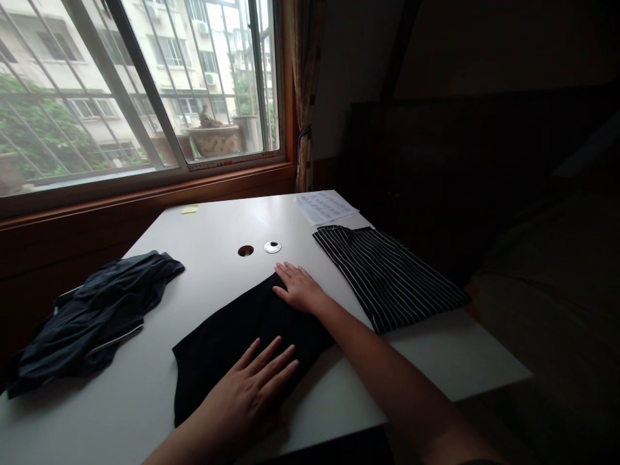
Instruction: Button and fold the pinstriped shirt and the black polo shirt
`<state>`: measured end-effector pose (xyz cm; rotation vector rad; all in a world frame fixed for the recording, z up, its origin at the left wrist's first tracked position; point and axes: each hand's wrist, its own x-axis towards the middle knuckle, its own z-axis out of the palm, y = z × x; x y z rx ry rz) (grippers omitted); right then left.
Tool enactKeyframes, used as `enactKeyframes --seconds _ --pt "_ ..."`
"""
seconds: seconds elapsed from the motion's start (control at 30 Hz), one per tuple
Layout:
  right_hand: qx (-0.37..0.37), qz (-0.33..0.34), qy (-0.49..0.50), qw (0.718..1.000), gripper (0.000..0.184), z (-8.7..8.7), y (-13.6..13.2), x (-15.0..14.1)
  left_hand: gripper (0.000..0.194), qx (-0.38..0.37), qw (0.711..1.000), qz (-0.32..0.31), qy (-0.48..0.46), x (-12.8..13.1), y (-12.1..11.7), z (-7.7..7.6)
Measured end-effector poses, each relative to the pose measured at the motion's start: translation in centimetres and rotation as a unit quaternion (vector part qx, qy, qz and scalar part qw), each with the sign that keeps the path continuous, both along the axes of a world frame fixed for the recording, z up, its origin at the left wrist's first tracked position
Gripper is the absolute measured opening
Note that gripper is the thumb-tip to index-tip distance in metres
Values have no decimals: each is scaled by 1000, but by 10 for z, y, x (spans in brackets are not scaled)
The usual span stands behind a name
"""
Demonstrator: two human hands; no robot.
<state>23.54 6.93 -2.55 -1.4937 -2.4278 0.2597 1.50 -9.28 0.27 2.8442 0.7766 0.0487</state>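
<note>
A folded black garment lies flat on the white table, near its front edge. My left hand rests palm down on the garment's near part, fingers stretched out and slightly spread. My right hand lies flat on the garment's far right corner, fingers together and extended toward the window. Neither hand grips anything.
A crumpled dark blue garment lies at the table's left. A folded black white-striped garment sits at the right, with a printed paper sheet behind it. A cable hole, its silver cap and a yellow note are farther back.
</note>
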Motion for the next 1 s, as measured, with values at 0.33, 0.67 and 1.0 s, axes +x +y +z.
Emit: enactKeyframes --seconds 0.33,0.67,1.0 --pt "4 1 6 1000 70 -2 0 0 85 -3 1000 -3 10 -7 -4 -5" --pt "4 2 2 1000 70 -1 1 0 84 -3 1000 -8 -7 -13 -10 -5" --pt "-5 3 1 1000 71 1 1 0 87 -17 1000 -7 11 -24 -18 -4"
